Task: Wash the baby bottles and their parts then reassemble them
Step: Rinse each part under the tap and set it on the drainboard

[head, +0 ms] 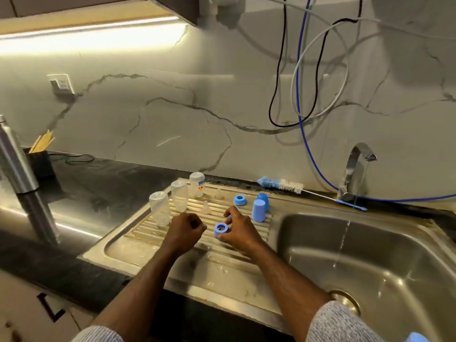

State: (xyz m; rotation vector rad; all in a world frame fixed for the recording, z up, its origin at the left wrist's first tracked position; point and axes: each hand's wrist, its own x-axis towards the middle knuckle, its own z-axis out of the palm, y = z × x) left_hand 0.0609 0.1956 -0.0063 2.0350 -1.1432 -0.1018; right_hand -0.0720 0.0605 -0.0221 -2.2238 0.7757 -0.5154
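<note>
Currently, sink (370, 255) is taking a thin stream from the tap (355, 169), right of frame. Three bottles (179, 196) are standing upside down on the ribbed drainboard (148, 233) at centre, likely draining. Right hand (240, 230) is pinching a blue collar ring (221, 229) against the ribs; its fingers are curling round it. Left hand (186, 230) is hovering clenched; contents cannot be told. Teats (206, 207) and caps (259, 209) are waiting behind.

marble wall (148, 114), dark counter (98, 183), under-cabinet light (93, 37)
</note>
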